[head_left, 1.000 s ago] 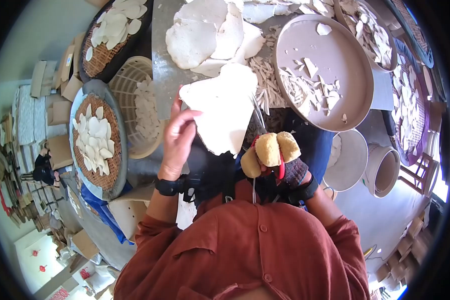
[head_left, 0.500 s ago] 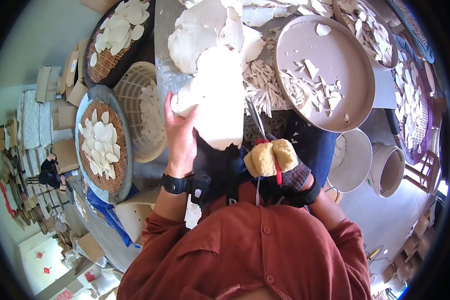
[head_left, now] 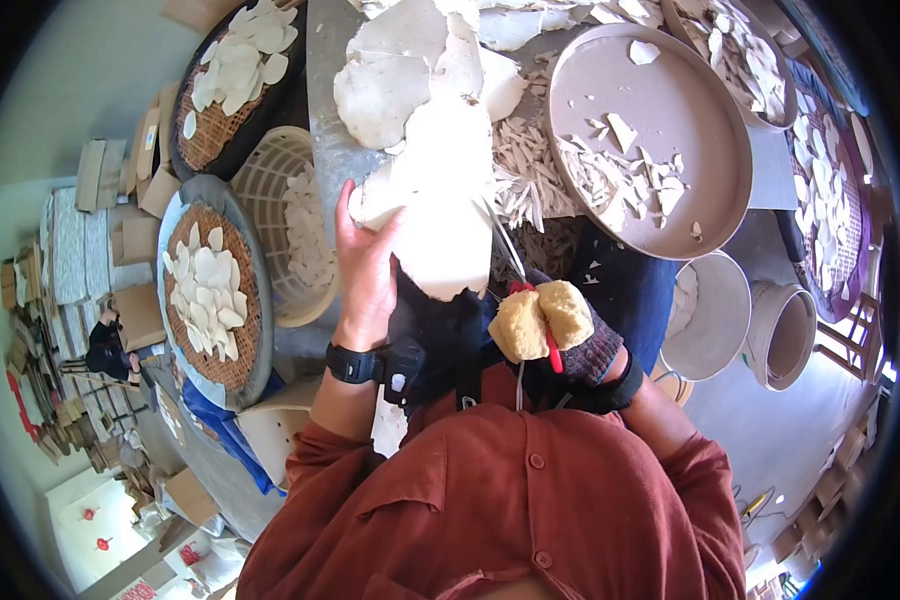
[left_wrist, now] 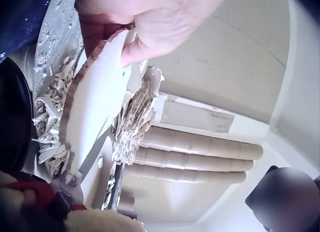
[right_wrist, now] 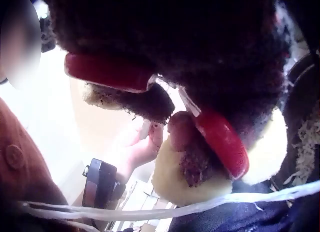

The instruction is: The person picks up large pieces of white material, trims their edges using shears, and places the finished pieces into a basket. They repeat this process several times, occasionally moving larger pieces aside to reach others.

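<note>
My left hand (head_left: pixel 368 272) pinches a large thin white slice (head_left: pixel 440 215) by its left edge, thumb on the near face. The left wrist view shows that slice (left_wrist: pixel 95 99) with a rough brown rim. My right hand (head_left: pixel 592 350), in a dark knit glove, grips red-handled scissors (head_left: pixel 508 240). Yellow foam pads (head_left: pixel 565 315) wrap the gloved fingers, and red handles (right_wrist: pixel 222 144) show between them in the right wrist view. The blades (left_wrist: pixel 95 154) lie right at the slice's lower edge in the left wrist view, partly open.
Large white slices (head_left: pixel 390 90) lie on the metal table (head_left: pixel 328 130) ahead, beside a heap of trimmed strips (head_left: pixel 530 175). A round tray (head_left: pixel 715 130) of scraps stands right. Left are a plastic basket (head_left: pixel 255 180) and a woven tray (head_left: pixel 185 230). Buckets (head_left: pixel 720 330) stand at lower right.
The white slice has been turned and shifted left, so its narrow end now points away. My left hand has turned with it; the scissors have moved slightly and their blades now lie along the slice's right edge.
</note>
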Available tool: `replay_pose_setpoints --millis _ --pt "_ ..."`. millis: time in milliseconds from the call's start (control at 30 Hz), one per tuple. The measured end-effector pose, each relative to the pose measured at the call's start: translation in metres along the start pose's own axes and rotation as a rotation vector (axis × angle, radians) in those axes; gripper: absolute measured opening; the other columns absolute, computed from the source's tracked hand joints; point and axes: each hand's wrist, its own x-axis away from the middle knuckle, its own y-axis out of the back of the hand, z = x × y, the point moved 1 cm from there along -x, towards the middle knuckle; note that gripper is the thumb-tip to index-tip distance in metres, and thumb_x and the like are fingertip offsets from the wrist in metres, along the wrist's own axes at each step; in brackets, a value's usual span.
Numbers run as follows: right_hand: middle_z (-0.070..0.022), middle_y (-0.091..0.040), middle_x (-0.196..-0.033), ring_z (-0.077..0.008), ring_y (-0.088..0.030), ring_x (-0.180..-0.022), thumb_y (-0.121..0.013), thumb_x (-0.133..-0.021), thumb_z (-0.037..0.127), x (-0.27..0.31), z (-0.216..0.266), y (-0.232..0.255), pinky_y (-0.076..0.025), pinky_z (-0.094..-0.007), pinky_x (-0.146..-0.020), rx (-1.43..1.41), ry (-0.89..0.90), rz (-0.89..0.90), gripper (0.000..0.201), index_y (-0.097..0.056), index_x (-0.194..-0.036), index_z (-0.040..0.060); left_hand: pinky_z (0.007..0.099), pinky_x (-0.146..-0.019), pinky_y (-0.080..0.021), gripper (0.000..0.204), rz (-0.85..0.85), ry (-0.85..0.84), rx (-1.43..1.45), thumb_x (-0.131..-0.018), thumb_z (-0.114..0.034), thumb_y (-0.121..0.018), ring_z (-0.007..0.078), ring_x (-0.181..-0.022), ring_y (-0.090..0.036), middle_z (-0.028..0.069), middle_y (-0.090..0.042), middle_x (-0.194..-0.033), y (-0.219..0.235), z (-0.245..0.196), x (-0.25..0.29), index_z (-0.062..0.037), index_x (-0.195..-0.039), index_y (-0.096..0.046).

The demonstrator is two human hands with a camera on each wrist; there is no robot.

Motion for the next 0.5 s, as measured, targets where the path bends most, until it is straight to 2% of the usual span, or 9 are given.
replay_pose_setpoints --millis 133,233,333,433,467,500 --pt "-0.0123 -0.061 -0.085 -0.0314 -0.059 -0.082 -0.065 -0.074 0.014 -0.002 -0.007 0.0 -0.048 -0.0361 -0.072 0.14 0.079 -0.009 0.023 -0.058 -0.093 0.0042 0.0315 -0.093 -0.044 0.074 0.014 0.027 0.008 -0.083 0.006 -0.057 0.02 -0.109 -0.053 0.0168 -0.047 -0.125 0.0 -0.003 -0.001 -0.0007 -0.14 -0.012" --pt "-0.0132 -0.059 -0.106 -0.0247 -0.059 -0.1 -0.056 -0.089 0.01 0.0 0.004 -0.002 -0.048 -0.0395 -0.091 0.136 -0.029 0.034 0.024 -0.053 -0.108 -0.0031 0.0316 -0.092 -0.044 0.074 -0.013 0.026 -0.02 -0.083 0.006 -0.057 0.0202 -0.108 -0.053 0.0168 -0.048 -0.124 0.001 -0.002 -0.002 -0.0009 -0.14 -0.011" --pt "-0.0126 -0.059 -0.105 -0.0243 -0.06 -0.099 -0.057 -0.089 0.01 -0.002 0.006 -0.001 -0.049 -0.0382 -0.089 0.26 0.02 0.058 0.023 -0.053 -0.108 -0.0023 0.0319 -0.092 -0.045 0.075 -0.027 0.046 -0.008 -0.083 0.007 -0.056 0.0203 -0.108 -0.053 0.017 -0.048 -0.124 0.0 -0.003 -0.002 -0.0009 -0.141 -0.01" --pt "-0.0111 -0.06 -0.104 -0.0228 -0.06 -0.097 -0.057 -0.088 0.01 -0.003 -0.001 0.001 -0.05 -0.0366 -0.089 0.234 0.033 0.05 0.023 -0.053 -0.107 -0.0013 0.0316 -0.091 -0.045 0.071 -0.031 0.027 -0.03 -0.083 0.006 -0.056 0.0197 -0.107 -0.054 0.0153 -0.048 -0.125 0.002 0.001 -0.004 -0.0012 -0.14 -0.014" --pt "-0.0105 -0.06 -0.104 -0.0223 -0.06 -0.097 -0.058 -0.087 0.009 -0.002 -0.001 0.002 -0.05 -0.0361 -0.089 0.161 0.007 0.022 0.023 -0.053 -0.107 -0.001 0.0312 -0.091 -0.045 0.066 0.021 0.03 0.008 -0.083 0.006 -0.056 0.0194 -0.107 -0.054 0.0145 -0.05 -0.124 0.001 -0.001 -0.005 -0.0009 -0.138 -0.019" --pt "-0.0095 -0.06 -0.102 -0.0207 -0.06 -0.095 -0.059 -0.087 0.011 -0.001 0.005 0.003 -0.05 -0.0347 -0.087 0.201 0.019 0.038 0.023 -0.054 -0.106 -0.0003 0.0308 -0.091 -0.045 0.062 0.075 0.03 0.045 -0.084 0.006 -0.055 0.0191 -0.106 -0.055 0.0137 -0.051 -0.122 0.0 -0.003 -0.007 -0.0006 -0.136 -0.023"
